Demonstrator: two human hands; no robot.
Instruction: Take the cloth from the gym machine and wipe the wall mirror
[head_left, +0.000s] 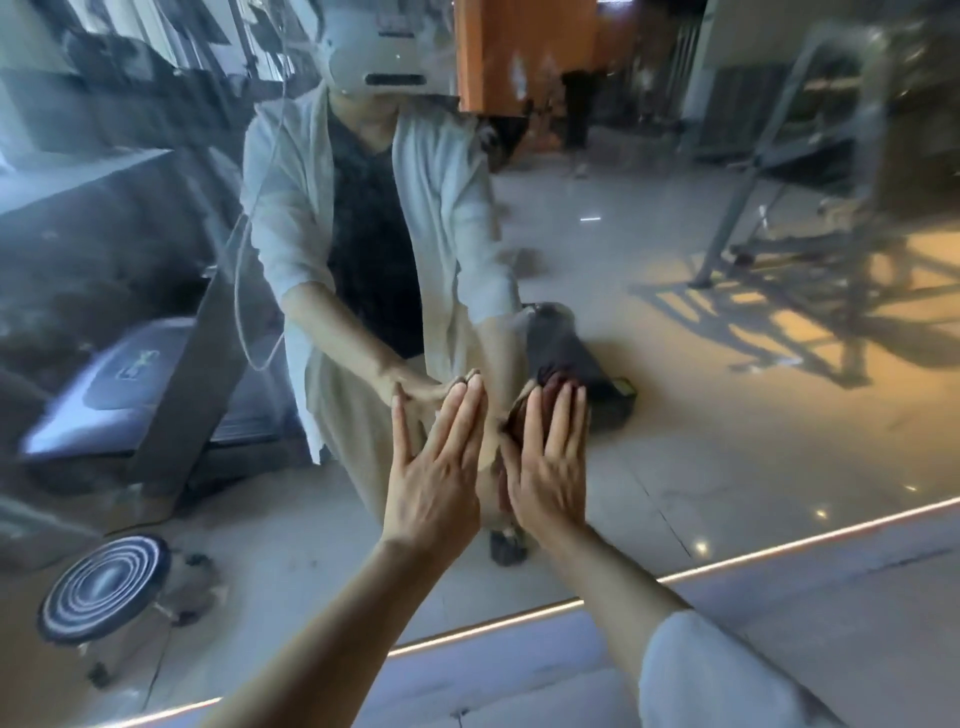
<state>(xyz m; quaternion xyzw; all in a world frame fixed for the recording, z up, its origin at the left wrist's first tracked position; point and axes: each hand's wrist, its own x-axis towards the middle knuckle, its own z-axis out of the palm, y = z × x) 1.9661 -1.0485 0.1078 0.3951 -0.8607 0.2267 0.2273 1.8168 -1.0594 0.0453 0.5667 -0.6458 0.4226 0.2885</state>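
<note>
Flat against the wall mirror (727, 364), near its lower edge, both hands lie side by side with straight fingers. Under the right hand (548, 467) a dark reddish cloth (517, 421) is pressed to the glass, showing past its thumb side. Just beside it, the left hand (434, 473) rests bare on the mirror, holding nothing.

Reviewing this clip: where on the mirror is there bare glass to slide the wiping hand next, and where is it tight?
Bare glass lies right of the right hand, down to the lit bottom edge of the mirror, and left of the left hand. It is tight between the hands, where the dark cloth shows under the right fingers.
</note>
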